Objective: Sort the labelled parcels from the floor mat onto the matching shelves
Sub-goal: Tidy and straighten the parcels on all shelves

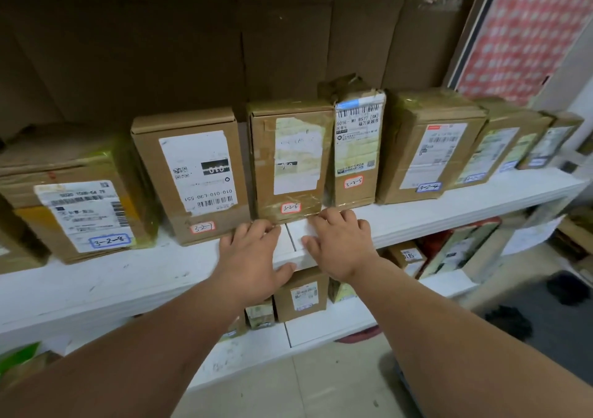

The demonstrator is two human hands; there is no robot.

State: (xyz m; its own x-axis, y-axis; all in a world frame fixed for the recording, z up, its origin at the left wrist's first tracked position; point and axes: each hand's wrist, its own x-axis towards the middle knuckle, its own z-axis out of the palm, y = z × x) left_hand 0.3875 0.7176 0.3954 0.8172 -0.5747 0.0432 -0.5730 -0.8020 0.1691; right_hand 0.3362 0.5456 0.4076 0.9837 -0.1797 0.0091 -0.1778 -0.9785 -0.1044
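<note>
Head view: we look down at a white shelf (449,212) with cardboard parcels standing in a row, both our hands at its front edge.
Left hand (250,250): fingers spread and fairly straight, tips at the foot of parcel 3-2-6 (290,164), thumb hooked under the shelf lip; it holds nothing.
Right hand (337,241): also wide and flat, fingertips touching the same parcel's lower right corner.
Step in hand: we judge this to be squaring 3-2-6 into its slot between 3-2-7 (192,173) and 3-2-5 (356,148).
Doing it well: we should push evenly with both hands low on the box so it slides back without tipping, and keep the handwritten tag facing out.
Shelf contents: from left, 3-2-8 (83,212), 3-2-7, 3-2-6, 3-2-5, 3-2-4 (430,148), then more whose tags we cannot read.
Lower shelf (321,331): smaller boxes stand there, labels too small to read.
</note>
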